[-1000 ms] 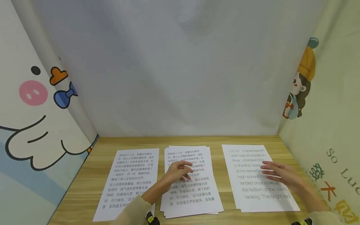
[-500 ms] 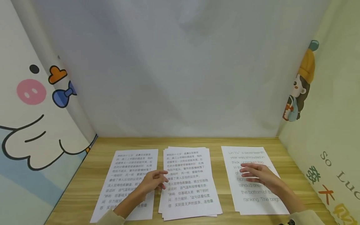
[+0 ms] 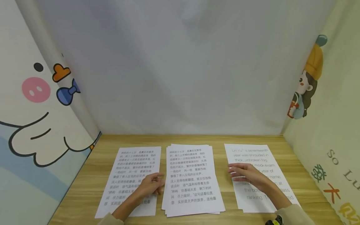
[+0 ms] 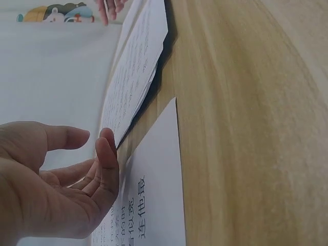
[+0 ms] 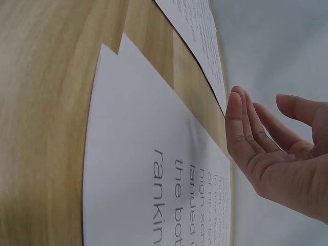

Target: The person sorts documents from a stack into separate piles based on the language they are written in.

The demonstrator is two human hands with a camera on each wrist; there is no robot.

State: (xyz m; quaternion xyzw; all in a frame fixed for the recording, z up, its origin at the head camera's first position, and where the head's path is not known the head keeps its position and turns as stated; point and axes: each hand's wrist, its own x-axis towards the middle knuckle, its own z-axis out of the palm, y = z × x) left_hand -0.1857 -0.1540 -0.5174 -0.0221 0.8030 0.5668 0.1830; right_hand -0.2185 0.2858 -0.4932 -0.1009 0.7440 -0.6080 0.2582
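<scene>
Three lots of printed paper lie side by side on the wooden table. My left hand [image 3: 151, 185] is over the right edge of the left sheet [image 3: 132, 168], beside the middle stack of paper [image 3: 192, 187]. Its fingers bend loosely around nothing, as the left wrist view shows with the hand [image 4: 66, 179] above the page. Over the left part of the right-hand sheets [image 3: 270, 200], printed in English, hovers my right hand [image 3: 248, 175]. In the right wrist view this hand [image 5: 279, 148] has its fingers fairly straight, thumb apart, and holds nothing.
The middle stack is uneven, with corners of lower sheets sticking out. Bare wooden table [image 3: 225, 215] shows between the papers. A grey-white curtain [image 3: 185, 68] stands behind, with printed cartoon panels at the left [image 3: 36, 131] and right [image 3: 332, 125].
My left hand has moved left, from above the middle stack to the gap beside the left sheet. The right hand has also shifted left across its sheets. The papers lie as before.
</scene>
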